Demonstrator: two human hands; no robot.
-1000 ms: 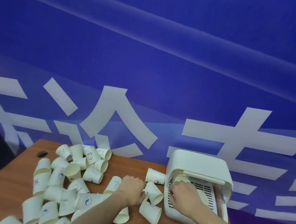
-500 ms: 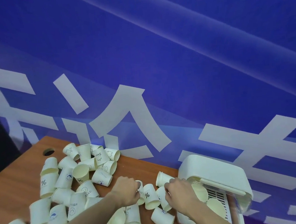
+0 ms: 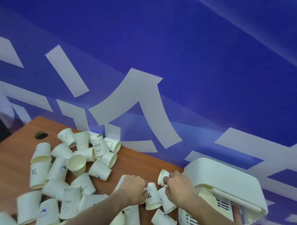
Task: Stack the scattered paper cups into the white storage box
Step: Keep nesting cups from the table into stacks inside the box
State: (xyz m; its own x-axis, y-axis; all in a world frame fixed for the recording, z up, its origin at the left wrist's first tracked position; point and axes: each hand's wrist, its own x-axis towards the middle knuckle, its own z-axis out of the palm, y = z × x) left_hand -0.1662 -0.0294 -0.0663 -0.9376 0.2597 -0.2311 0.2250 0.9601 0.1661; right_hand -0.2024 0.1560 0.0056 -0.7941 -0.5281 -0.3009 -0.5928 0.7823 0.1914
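**Gathering loose cups beside the box**

Head view: both hands are working in the gap between the cup pile and the box (image 3: pixel 223 180), which is sitting at the right end of the surface (image 3: pixel 11 155), against its far edge, with its lid raised and tilted back. A few cups seem to be lying inside under the lid already, though blur is hiding how they are nested. The left hand (image 3: pixel 131 189) is curling around the upside-down "%" cup (image 3: pixel 152 197), with its thumb and fingers pinching that cup's side. The right hand (image 3: pixel 179 187) is curled over, with its fingertips (image 3: pixel 165 178) closing on a small tipped cup (image 3: pixel 163 176) just beside the box; that grip looks like a pinch, but the hand's back is covering most of it. The remaining cups (image 3: pixel 76 164) are lying scattered across the left half of the surface, most on their sides or mouth down, some touching the far edge near the cable hole (image 3: pixel 41 135).

To do this step well, I judge that each hand should be turning its cup to face the same way before nesting one into the other, gripping lightly so the thin paper walls are not crushing. Nesting the pair outside the box, then laying it in, looks easier than reaching under the low lid twice. Many cups are still waiting, so the task is at an early stage.
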